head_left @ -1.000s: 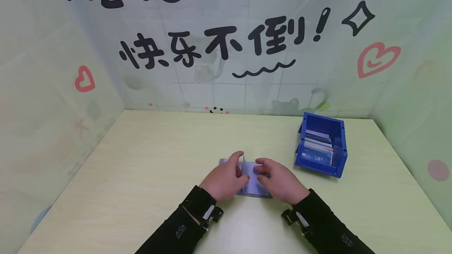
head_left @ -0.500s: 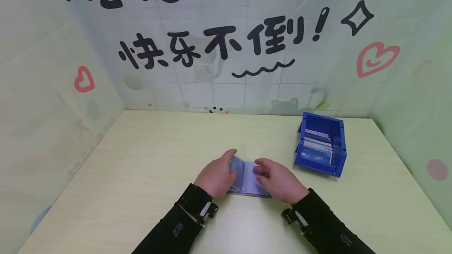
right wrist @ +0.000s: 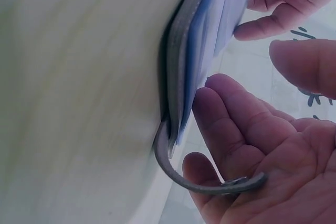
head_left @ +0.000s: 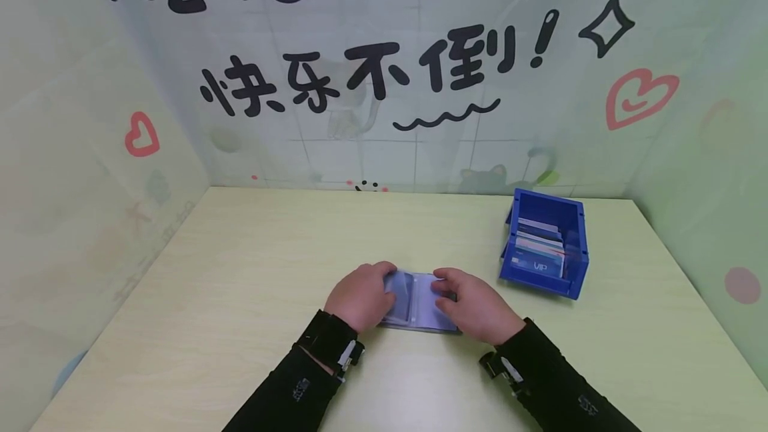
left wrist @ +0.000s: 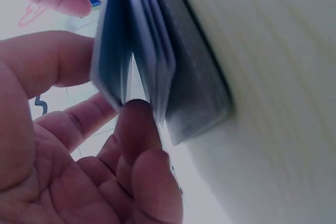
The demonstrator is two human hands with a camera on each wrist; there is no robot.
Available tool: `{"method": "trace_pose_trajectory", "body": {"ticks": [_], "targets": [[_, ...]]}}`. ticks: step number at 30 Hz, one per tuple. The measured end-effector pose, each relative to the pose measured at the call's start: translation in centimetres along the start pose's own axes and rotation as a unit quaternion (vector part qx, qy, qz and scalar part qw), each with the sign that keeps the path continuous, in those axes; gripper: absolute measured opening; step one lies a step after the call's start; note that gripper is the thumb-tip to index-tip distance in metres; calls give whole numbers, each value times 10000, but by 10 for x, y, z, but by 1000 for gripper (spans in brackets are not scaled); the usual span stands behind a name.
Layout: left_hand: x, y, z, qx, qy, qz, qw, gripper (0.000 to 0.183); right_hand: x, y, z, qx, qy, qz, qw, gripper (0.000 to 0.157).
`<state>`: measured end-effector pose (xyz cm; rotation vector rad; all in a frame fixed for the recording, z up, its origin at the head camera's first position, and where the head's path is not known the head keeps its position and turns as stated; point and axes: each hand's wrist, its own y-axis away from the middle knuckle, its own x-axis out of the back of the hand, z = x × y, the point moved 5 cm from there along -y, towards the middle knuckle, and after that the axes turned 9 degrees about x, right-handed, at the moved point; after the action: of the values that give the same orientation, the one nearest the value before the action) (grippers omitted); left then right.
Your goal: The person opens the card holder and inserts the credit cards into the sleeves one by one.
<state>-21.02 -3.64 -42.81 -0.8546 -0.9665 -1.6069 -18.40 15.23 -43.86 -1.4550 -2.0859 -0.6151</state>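
A card holder [head_left: 414, 300] with clear sleeves is lying open on the surface [head_left: 240, 272], between the two hands. The left hand [head_left: 359, 295] is curling its fingers [left wrist: 137, 129] around the left-side sleeves, pinching into their fanned edges. The right hand [head_left: 474, 305] is resting on the right-side page, its fingertips [right wrist: 220, 98] pressing against the sleeve edges while the strap [right wrist: 210, 182] is curving under its palm. A blue bin [head_left: 546, 245] is sitting near the right hand, holding upright cards [head_left: 537, 252].

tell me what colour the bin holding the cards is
Blue bin, clearest in the head view.
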Motion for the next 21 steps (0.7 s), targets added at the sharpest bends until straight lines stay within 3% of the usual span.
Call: {"method": "trace_pose_trajectory", "body": {"ticks": [10, 15, 21], "targets": [[-1, 1, -3, 69, -355, 161, 9992, 41, 12, 0, -1, 105, 187, -8, 9998, 45], [-1, 1, -2, 86, -318, 120, 9994, 45, 50, 9, -2, 163, 415, 367, 9983, 29], [-2, 1, -1, 68, -454, 133, 9989, 53, 105, 23, 15, -64, 1031, 1355, 9854, 21]]}}
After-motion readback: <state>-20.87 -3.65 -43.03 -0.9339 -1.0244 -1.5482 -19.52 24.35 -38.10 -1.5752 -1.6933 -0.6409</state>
